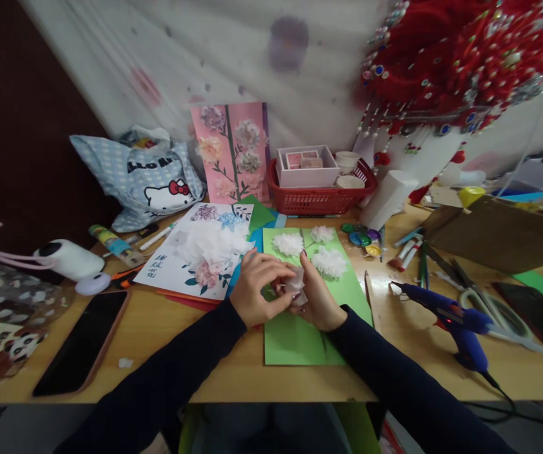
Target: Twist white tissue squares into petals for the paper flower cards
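Note:
Over the green sheet [294, 343], my left hand [259, 287] and my right hand [318, 296] meet around a small piece of white tissue paper [296, 277]. The left thumb and fingers pinch it from one side, while the right hand holds it from the other, its thumb pointing up. Part of the paper is hidden by my fingers. Just beyond them, ruffled white paper flowers [330, 261] lie on the green sheet along a dark painted stem. To the left, a pile of loose white tissue [212, 243] covers part of a white sheet [157, 274] with printed flowers and handwriting.
At right lie a blue hot glue gun [455, 318], scissors [482, 293], markers [408, 252] and small paint pots [360, 236]. A red basket [318, 200] stands behind, beside a pink flower picture [233, 154]. A phone [82, 343] and a checked bag [143, 173] are at left.

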A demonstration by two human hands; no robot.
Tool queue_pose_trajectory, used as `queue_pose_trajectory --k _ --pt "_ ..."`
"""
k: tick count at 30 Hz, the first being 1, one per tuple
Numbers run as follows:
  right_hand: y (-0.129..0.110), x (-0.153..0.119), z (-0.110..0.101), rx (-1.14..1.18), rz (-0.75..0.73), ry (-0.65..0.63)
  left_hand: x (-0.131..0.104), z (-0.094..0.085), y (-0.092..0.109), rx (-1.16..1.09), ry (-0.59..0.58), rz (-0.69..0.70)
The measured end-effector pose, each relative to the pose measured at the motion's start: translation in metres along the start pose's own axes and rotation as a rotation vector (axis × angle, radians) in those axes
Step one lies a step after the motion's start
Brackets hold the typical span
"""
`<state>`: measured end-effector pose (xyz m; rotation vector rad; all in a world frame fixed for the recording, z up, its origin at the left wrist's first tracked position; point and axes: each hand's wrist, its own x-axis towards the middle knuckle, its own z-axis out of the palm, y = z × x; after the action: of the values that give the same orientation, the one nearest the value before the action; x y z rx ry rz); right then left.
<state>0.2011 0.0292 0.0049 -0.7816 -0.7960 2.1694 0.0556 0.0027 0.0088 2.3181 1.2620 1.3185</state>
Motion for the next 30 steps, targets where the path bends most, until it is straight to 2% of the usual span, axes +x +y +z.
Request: queue_pose_trajectory --k 3,8,19,30 --pt "-0.0005 -0.0011 0.0008 0.012 0.006 -0.009 0.0001 -0.0009 -0.0028 0.002 -0.037 -0.022" --pt "-0.0001 -0.0029 -0.0001 0.047 0.021 -0.004 -0.0006 -0.0024 -0.0051 -0.041 -0.029 -0.004" --pt "0.0015 -0.0007 0.0007 0.042 0.013 -0.017 -0.0006 0.0008 -0.0031 0.003 0.067 0.055" --pt "0.0001 0.0004 -0.0015 0.059 0.016 0.011 -0.0010 0.0021 -0.0048 -0.008 0.113 0.041"
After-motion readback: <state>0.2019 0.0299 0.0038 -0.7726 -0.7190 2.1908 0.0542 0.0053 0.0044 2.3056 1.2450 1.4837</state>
